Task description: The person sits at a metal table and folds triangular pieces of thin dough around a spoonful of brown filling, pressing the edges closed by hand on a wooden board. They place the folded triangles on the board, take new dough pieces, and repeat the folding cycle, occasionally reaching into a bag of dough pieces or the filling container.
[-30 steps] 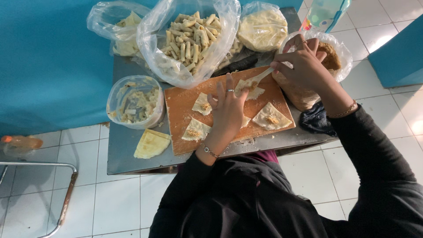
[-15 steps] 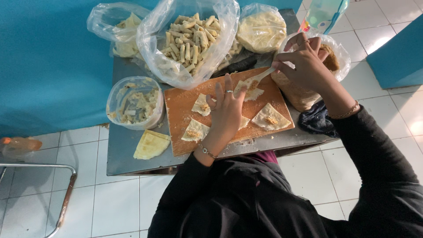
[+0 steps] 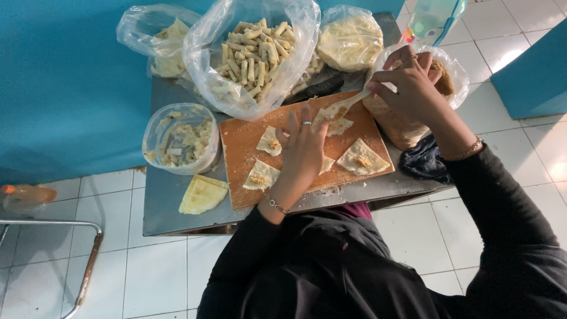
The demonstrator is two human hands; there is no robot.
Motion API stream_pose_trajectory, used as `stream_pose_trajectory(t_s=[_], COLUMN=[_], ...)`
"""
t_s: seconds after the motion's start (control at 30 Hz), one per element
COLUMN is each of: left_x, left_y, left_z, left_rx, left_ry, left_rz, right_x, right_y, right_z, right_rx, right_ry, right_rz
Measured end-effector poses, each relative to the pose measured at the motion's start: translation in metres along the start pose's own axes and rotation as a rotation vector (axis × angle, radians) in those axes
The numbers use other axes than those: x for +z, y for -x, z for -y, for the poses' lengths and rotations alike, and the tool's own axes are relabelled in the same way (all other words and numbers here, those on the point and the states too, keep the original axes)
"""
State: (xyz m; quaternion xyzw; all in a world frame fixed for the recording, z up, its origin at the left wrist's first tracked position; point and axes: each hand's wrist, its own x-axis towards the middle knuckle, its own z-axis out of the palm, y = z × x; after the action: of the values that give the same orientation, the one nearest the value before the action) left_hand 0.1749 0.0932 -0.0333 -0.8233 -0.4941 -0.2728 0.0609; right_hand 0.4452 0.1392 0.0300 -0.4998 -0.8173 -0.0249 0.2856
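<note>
Clear bag (image 3: 260, 53) beyond the left hand (image 3: 304, 150) holds rolled pastries; tub (image 3: 180, 139) to its left holds filling. Left hand rests open on wrappers; right hand (image 3: 407, 88) grips a spoon (image 3: 348, 105) over a wrapper (image 3: 338, 124) on the cutting board (image 3: 236, 142).

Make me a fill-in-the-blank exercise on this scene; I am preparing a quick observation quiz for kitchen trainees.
1. The right hand holds a pale ____ over a wrapper.
2. The triangular wrappers lie on a wooden ____.
3. The left hand wears a ____ on one finger.
4. The finished rolls sit in a clear plastic ____.

Missing words: spoon; cutting board; ring; bag
</note>
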Motion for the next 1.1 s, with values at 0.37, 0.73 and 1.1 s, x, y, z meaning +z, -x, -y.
stream_pose_trajectory(t_s=[0.37,0.73,1.1], left_x=[-0.037,-0.082,-0.076], left_y=[-0.02,0.046,0.082], left_z=[-0.003,0.014,0.015], left_rx=[0.068,-0.151,-0.222], left_ry=[0.029,0.043,0.051], left_rz=[-0.101,-0.234,-0.142], right_x=[-0.038,-0.053,0.034], right_y=[0.052,0.105,0.08], right_z=[-0.036,-0.018,0.152], right_rx=[0.316,0.544,0.187], right_ry=[-0.085,0.35,0.064], right_rz=[-0.169,-0.387,-0.114])
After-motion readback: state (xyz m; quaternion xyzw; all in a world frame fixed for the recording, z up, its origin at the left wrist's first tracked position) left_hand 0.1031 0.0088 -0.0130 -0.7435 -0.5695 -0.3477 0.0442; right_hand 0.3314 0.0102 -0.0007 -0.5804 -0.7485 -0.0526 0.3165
